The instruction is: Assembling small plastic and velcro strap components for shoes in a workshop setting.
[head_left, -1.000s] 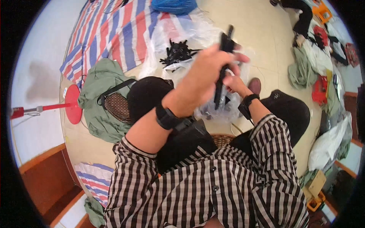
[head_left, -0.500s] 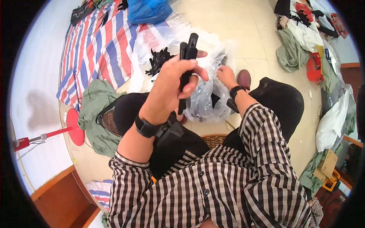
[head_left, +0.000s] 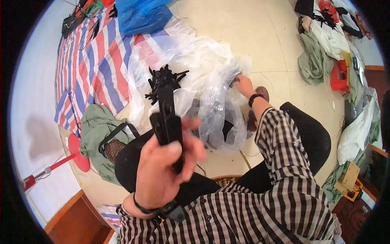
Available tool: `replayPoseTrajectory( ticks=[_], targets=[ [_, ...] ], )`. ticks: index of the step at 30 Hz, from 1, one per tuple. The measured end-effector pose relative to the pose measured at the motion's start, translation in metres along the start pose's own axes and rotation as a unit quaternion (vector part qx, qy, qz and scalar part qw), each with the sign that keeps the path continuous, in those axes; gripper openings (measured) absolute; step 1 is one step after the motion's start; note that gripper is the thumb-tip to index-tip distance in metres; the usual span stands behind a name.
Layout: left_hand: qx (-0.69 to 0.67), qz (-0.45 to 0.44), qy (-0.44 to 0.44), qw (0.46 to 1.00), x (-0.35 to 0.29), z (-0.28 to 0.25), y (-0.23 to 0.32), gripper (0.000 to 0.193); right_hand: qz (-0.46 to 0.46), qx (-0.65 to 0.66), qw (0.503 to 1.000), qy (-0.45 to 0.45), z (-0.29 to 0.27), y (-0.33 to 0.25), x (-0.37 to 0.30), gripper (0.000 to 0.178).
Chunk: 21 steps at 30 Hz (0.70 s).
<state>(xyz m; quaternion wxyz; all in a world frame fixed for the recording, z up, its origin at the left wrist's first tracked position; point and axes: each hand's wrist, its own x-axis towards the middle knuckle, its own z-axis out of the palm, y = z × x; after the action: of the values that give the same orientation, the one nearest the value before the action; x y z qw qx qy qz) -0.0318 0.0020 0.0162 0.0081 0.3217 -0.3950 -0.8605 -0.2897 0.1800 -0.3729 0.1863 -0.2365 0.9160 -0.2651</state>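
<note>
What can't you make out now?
Head view, now:
Long black items: overlapped in the blurred left hand; count unclear.
Dark contents of the clear plastic bag: obscured by its shiny crumples.
Brown wicker basket: mostly hidden by black and beige checked shirt.
Blue plastic bag: cut off by top edge.

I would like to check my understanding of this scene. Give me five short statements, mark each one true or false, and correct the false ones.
1. The left hand holds long black items. True.
2. The right hand rests on the person's knee. False: it is stretched forward, at the edge of the clear plastic bag.
3. The sheet on the floor has red, white and blue stripes. True.
4. The round red base stands on the person's right side. False: it is on the left side.
5. The person's shirt is plain green. False: it has dark and light checks.
</note>
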Motion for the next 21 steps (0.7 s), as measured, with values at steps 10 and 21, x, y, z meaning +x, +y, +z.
replayPoseTrajectory(
  ticks=[10,21],
  targets=[
    [-0.027,-0.108,0.004,0.994,0.009,-0.001,0.015,0.037,0.134,-0.085,0.984,0.086,0.041,-0.009,-0.026,0.029],
    [0.008,-0.084,-0.017,0.996,0.009,-0.001,0.009,0.037,0.054,-0.007,0.997,0.057,0.042,0.011,-0.028,0.015]
  ],
)
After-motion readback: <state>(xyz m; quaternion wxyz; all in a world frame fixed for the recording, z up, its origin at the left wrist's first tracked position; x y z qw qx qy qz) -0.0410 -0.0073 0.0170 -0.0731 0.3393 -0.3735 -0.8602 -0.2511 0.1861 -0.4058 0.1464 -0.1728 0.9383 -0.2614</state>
